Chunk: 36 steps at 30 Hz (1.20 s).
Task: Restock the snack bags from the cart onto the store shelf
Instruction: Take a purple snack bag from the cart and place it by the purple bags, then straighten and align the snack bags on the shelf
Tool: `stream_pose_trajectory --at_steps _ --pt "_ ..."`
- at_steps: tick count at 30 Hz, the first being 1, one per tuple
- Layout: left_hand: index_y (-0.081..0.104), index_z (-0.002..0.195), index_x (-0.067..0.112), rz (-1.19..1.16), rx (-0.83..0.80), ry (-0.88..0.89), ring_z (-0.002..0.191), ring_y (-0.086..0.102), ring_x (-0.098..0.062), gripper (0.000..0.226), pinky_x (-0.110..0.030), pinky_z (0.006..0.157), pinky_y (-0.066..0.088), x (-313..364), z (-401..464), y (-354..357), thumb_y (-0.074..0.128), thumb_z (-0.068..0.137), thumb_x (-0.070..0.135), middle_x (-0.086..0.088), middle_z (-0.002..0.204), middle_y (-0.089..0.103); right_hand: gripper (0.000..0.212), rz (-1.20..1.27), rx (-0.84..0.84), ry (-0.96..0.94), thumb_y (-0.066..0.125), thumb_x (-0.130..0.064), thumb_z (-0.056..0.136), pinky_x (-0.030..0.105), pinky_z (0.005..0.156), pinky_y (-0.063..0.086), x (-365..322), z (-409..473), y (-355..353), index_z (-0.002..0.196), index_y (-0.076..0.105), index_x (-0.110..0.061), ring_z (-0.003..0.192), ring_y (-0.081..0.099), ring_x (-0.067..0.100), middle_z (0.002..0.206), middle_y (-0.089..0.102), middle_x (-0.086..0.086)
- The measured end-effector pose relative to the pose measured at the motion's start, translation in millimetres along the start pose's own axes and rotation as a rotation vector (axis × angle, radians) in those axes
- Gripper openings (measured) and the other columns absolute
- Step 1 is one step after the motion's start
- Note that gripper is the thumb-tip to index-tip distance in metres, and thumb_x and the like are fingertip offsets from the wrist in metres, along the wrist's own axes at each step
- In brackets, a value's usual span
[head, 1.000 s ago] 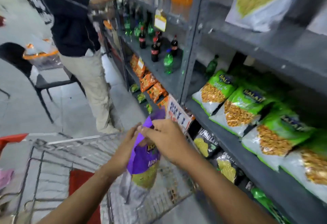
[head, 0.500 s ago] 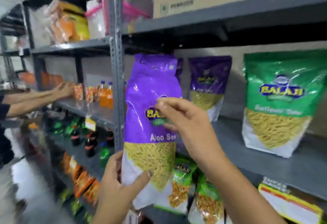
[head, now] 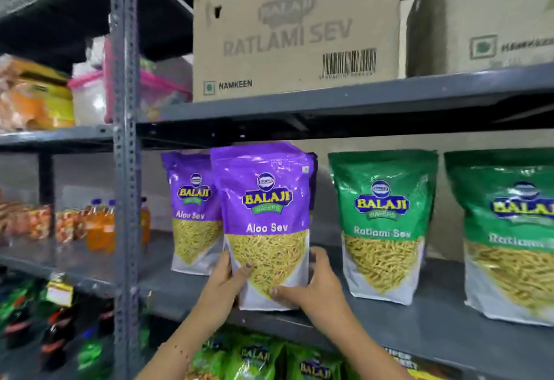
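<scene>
Now, bag in hand: you hold a purple snack bag [head: 265, 226] upright at the front edge of the shelf [head: 419, 328]; whether its base rests on the board I cannot tell.
Fingers: your left hand [head: 223, 282] and right hand [head: 311, 288] are clamped on the bag's lower corners, thumbs on the front.
Progress: you seem to be placing it; another purple bag [head: 192, 214] stands just behind and to its left. Release is left; the cart is out of view, so the remaining stock is unknown.
Bag label: "BALAJI WAFERS", "Aloo Sev".
Neighbours: green bags [head: 383, 223] to the right read "BALAJI", "Ratlami Sev".
Above: a carton [head: 296, 35] reads "BALAJI RATLAMI SEV", "NAMKEEN", with a barcode.
</scene>
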<state>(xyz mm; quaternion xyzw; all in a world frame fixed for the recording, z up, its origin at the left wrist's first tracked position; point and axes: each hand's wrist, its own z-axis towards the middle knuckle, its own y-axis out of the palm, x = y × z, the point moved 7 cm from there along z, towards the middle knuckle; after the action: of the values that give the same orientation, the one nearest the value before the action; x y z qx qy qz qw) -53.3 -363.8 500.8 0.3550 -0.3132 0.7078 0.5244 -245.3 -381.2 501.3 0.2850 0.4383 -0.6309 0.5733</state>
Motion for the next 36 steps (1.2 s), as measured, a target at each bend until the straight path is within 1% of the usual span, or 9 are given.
stream_pose_trajectory --at_steps 3,8,11,18,23,26,29,32,36 --pt "0.054 0.125 0.019 0.067 -0.012 0.008 0.124 0.055 -0.020 0.048 -0.039 0.106 0.042 -17 19 5 0.060 0.082 0.041 -0.002 0.127 0.064 0.079 -0.071 0.073 0.008 0.093 -0.033 0.050 0.033 0.077 0.052 8 12 5 0.107 0.040 -0.023 0.098 0.064 0.017 0.106 0.066 -0.009" --pt "0.057 0.098 0.034 0.182 0.049 -0.157 0.110 0.055 -0.013 0.007 -0.028 0.092 0.036 -32 31 7 0.052 0.093 0.032 0.015 0.104 0.062 0.078 -0.146 0.098 0.010 0.092 -0.027 0.055 0.035 0.077 0.048 8 39 22 0.107 0.033 -0.020 0.105 0.060 0.023 0.116 0.061 0.004" --pt "0.058 0.115 0.022 0.310 0.064 -0.170 0.103 0.055 -0.012 0.023 -0.026 0.085 0.036 -30 28 9 0.049 0.094 0.027 0.008 0.109 0.062 0.079 -0.140 0.108 -0.008 0.092 -0.027 0.057 0.032 0.073 0.044 8 45 25 0.109 0.033 -0.020 0.104 0.058 0.021 0.119 0.060 0.004" --pt "0.057 0.096 0.010 0.463 0.168 -0.133 0.082 0.057 -0.021 0.014 -0.020 0.060 0.037 -22 21 8 0.052 0.089 0.021 -0.002 0.088 0.066 0.075 -0.153 0.009 0.069 0.086 -0.025 0.068 0.031 0.073 0.045 11 52 37 0.118 0.031 -0.014 0.094 0.055 0.019 0.117 0.059 0.005" --pt "0.053 0.110 0.016 0.566 0.234 -0.150 0.105 0.061 -0.033 0.026 -0.032 0.073 0.038 -18 13 11 0.058 0.087 0.027 -0.010 0.111 0.067 0.088 -0.165 -0.049 0.036 0.082 -0.033 0.074 0.021 0.085 0.037 -7 12 -6 0.140 0.026 -0.018 0.109 0.045 0.009 0.123 0.046 -0.006" --pt "0.047 0.132 0.013 0.357 0.365 -0.090 0.116 0.056 -0.028 0.046 -0.034 0.088 0.040 -1 -3 22 0.058 0.089 0.023 -0.011 0.132 0.058 0.063 -0.096 0.086 -0.045 0.079 -0.036 0.076 0.021 0.094 0.038 -14 -29 -74 0.129 0.047 -0.027 0.116 0.051 0.001 0.125 0.053 -0.017" --pt "0.047 0.135 0.019 0.055 0.343 0.082 0.125 0.050 -0.011 0.050 -0.028 0.107 0.036 37 -29 79 0.056 0.085 0.025 0.001 0.137 0.054 0.019 -0.015 0.311 -0.134 0.075 -0.020 0.082 0.018 0.083 0.048 -20 -68 -169 0.099 0.066 -0.024 0.094 0.065 -0.002 0.097 0.073 -0.009" --pt "0.052 0.130 0.014 -0.238 0.092 0.035 0.111 0.054 0.011 0.042 -0.002 0.091 0.040 64 -51 184 0.057 0.090 0.006 0.007 0.128 0.058 0.016 -0.047 0.590 -0.229 0.066 -0.005 0.088 0.021 0.078 0.050 -24 -94 -269 0.087 0.066 -0.021 0.081 0.063 0.010 0.084 0.071 0.000" --pt "0.060 0.119 0.010 -0.525 -0.098 -0.370 0.118 0.056 -0.024 0.051 -0.034 0.103 0.043 57 -54 320 0.070 0.072 0.029 -0.012 0.127 0.060 0.025 -0.074 0.725 -0.147 0.063 -0.009 0.089 0.018 0.083 0.047 10 -91 -362 0.093 0.058 -0.033 0.103 0.062 0.020 0.110 0.066 0.006"
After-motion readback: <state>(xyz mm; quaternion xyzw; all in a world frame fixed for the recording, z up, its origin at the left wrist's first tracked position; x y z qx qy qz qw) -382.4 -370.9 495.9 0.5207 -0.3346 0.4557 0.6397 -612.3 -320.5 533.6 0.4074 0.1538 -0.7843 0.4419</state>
